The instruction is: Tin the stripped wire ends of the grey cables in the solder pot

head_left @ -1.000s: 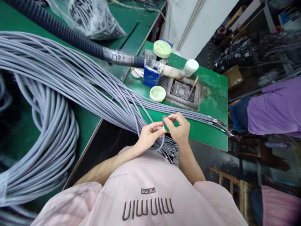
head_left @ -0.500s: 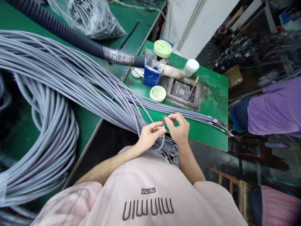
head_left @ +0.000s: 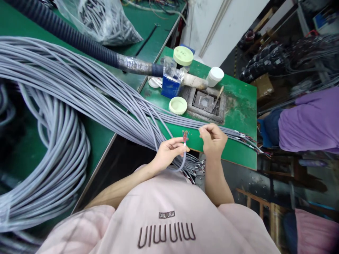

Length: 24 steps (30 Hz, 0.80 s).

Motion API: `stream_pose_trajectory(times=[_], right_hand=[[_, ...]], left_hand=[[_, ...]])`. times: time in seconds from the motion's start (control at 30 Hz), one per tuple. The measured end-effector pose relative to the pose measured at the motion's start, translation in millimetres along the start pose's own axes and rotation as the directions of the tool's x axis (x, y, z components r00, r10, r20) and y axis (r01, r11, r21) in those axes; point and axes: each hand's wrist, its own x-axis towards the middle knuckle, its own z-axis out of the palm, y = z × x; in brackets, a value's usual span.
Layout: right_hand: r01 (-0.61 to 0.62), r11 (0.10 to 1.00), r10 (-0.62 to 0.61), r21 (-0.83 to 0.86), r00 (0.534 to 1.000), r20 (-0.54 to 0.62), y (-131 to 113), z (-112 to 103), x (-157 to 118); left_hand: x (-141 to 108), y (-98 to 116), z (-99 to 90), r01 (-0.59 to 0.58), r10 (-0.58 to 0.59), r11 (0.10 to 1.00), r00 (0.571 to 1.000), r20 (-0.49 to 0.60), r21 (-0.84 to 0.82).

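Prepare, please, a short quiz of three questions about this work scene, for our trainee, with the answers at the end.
1. Which hand holds the cable end? (a) left (b) right (c) both
2. True or false: the coloured wires spread apart at their tips.
3. Fill in: the white tub stands on a ___ tabletop.

Key
1. (a): the left hand holds it, while the right hand is apart from it.
2. True.
3. green
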Motion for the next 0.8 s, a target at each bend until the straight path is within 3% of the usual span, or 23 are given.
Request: stream_pose_trajectory(times=[0.2,0.4,0.67,0.8], right_hand=[[0.222,0.975,-0.217,-0.001,0.954,0.207,3,-1,-12],[0.332,0.942,-0.291,-0.057,0.887,0.36,12,-1,-14],[0.336,0.941,-0.303,-0.021,0.872,0.384,14,5,-24],[0.398,0.911,-0.351,-0.108,0.886,0.304,12,-3,-26]], left_hand=[[3,-1,-7.2,-0.01,0.013,0.998,0.999,0.046,-0.056],[3,2,-7.4,-0.014,0.017,0.998,0.998,0.054,-0.066],[4,15,-2.2,0.025,-0.024,0.993,1.0,0.014,-0.113],[6,21,-1.9,0.093,-0.095,0.982,0.995,-0.006,-0.163]])
